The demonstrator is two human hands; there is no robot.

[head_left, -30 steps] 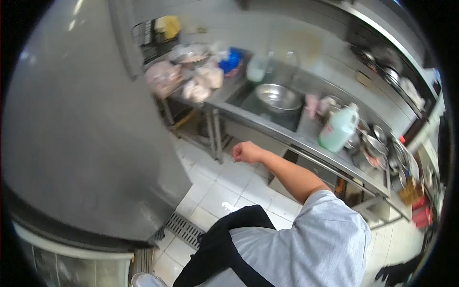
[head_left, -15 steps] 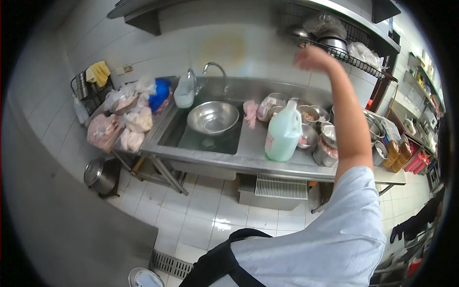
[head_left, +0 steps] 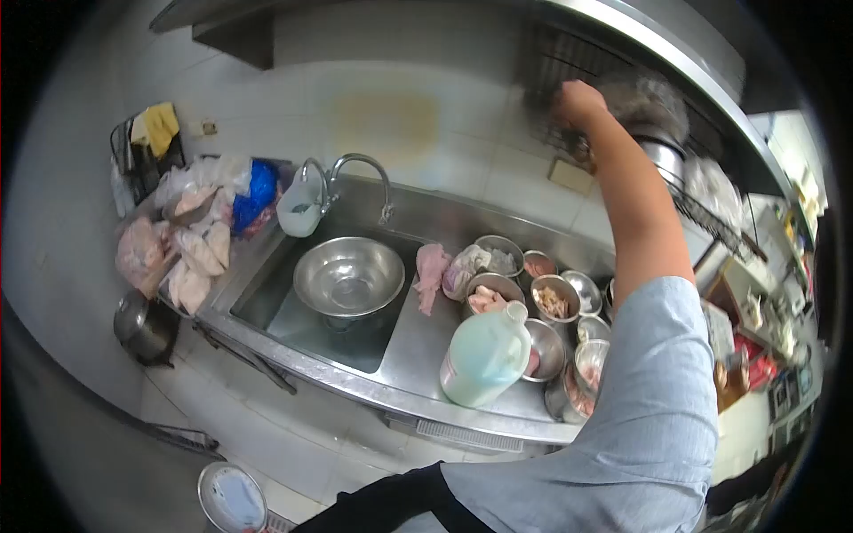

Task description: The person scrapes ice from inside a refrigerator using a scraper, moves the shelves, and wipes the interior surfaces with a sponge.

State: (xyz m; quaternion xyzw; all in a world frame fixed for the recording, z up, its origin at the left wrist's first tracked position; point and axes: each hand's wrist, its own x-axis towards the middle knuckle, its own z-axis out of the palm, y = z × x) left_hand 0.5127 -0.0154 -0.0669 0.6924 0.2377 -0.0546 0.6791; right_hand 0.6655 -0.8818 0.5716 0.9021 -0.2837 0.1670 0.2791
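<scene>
One bare hand is raised high over the counter (head_left: 407,360): it is the right hand (head_left: 582,105) of the person, whose arm comes up from a grey sleeve (head_left: 662,355). The fingers are bent, but they are blurred, and I cannot tell if they grasp something or are free. Just beside them is the rack (head_left: 724,220), which is fixed on the wall above the right part of the counter. At its near left end I see a dark thing (head_left: 544,105), too blurred to name. To the right of the hand, the rack carries a steel pot (head_left: 659,158) and some plastic bags (head_left: 711,188). Below, the jug (head_left: 487,357) with pale green liquid stands upright near the front edge of the counter. Around its back and right side are many steel bowls (head_left: 553,298), several with pieces of food inside. To their left lies a pink cloth (head_left: 432,271). Farther left, the basin (head_left: 348,277) sits in the sink (head_left: 267,298), under the curved tap (head_left: 362,160). Beyond the sink, at the left, are bags of meat (head_left: 197,258) and a blue bag (head_left: 256,195).
</scene>
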